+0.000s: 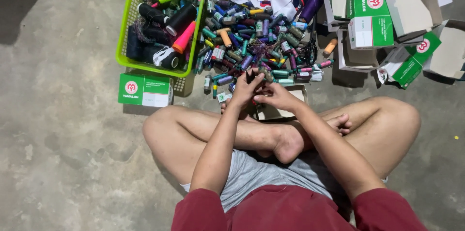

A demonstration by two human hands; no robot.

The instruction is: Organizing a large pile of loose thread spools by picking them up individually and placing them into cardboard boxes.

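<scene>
Dark spool (pixel 251 77) held at frame centre, above crossed legs.
It is pinched by left hand (pixel 244 90) fingers; right hand (pixel 274 96) fingers are curled beside it. Open box (pixel 286 110) sits beneath; spool pile (pixel 256 42) and green basket (pixel 127 27) are seen further up.

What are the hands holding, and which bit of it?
The left hand and right hand meet on a small dark thread spool, fingers pinching its lower part. Exactly where they grip is too small to tell.
</scene>
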